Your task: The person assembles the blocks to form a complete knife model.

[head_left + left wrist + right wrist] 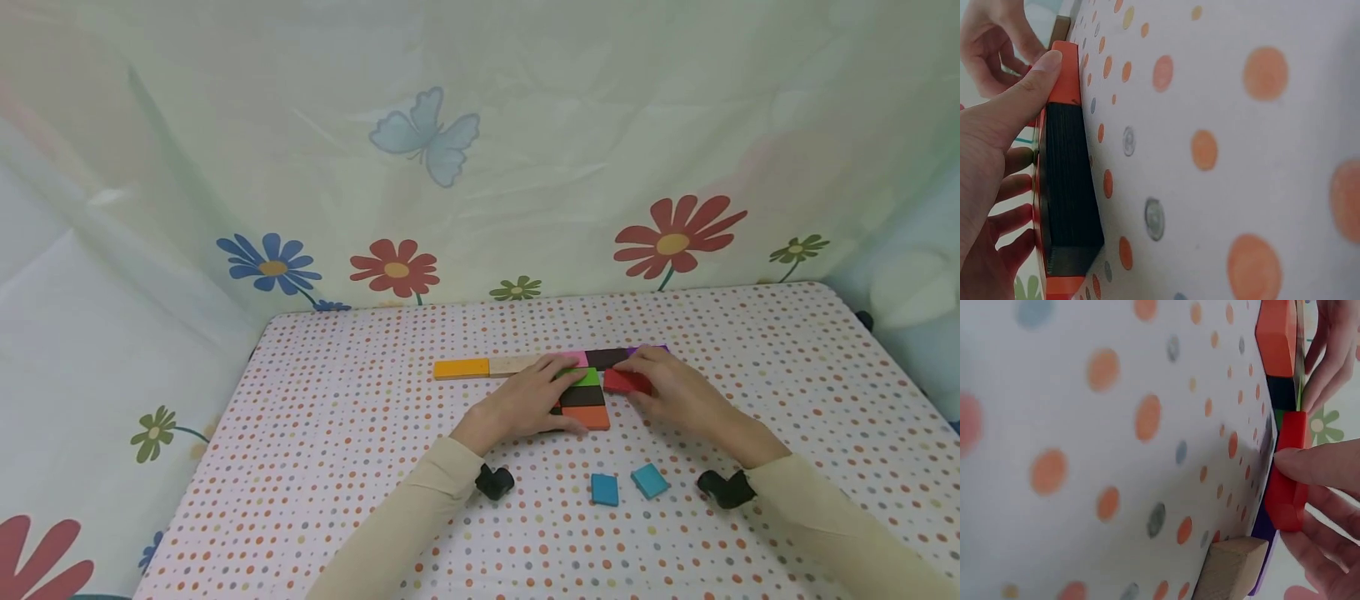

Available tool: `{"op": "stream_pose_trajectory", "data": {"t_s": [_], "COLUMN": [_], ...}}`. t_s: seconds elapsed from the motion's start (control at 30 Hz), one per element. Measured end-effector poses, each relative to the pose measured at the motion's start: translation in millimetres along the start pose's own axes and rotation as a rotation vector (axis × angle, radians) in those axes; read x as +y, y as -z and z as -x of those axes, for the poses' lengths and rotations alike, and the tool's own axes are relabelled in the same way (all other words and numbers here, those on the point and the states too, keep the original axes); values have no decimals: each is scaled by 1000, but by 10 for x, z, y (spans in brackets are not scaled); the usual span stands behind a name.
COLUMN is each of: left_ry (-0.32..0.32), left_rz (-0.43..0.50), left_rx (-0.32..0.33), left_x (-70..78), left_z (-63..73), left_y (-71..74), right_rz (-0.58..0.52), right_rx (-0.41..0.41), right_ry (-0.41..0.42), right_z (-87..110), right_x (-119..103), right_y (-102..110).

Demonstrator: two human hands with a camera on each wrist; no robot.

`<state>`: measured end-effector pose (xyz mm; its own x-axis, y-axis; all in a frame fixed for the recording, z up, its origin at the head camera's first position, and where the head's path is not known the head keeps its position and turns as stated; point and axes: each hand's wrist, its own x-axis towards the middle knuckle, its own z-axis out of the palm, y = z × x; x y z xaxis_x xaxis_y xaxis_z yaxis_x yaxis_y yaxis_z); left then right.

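My right hand point(671, 387) pinches a red block point(626, 382) between thumb and fingers, just right of a group of flat coloured blocks. In the right wrist view, the thumb presses on the red block's point(1285, 487) side. My left hand point(528, 396) lies over the left part of that group with fingers extended; its thumb touches the near edge of an orange block point(587, 417). Beyond the orange block are a black block point(582, 396) and a green block point(587, 378). Other blocks are partly hidden beneath the left hand.
Behind the group runs a row: yellow block point(461, 368), plain wooden block point(512, 364), pink, black point(603, 358) and purple blocks. Two blue pieces point(604, 490) lie nearer. Another wooden block point(1229, 569) stands by the right hand. A patterned curtain point(525, 225) hangs behind the table.
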<state>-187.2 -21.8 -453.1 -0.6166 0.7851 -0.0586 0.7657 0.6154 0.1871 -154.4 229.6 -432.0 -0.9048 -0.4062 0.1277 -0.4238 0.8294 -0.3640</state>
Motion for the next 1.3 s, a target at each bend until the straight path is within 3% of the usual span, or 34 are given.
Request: {"op": "stream_pose_trajectory", "data": {"t_s": [0.53, 1.3], "left_ry": [-3, 18], "left_rz": [42, 64], "left_rx": [16, 7], "left_x": [9, 1], "left_z": [3, -4], "left_y": [-9, -8], "right_rz": [33, 139], "right_rx": [-54, 20], "right_ry": [78, 151], "right_z": [-151, -138], "right_x": [71, 48], "right_y": [13, -79]}}
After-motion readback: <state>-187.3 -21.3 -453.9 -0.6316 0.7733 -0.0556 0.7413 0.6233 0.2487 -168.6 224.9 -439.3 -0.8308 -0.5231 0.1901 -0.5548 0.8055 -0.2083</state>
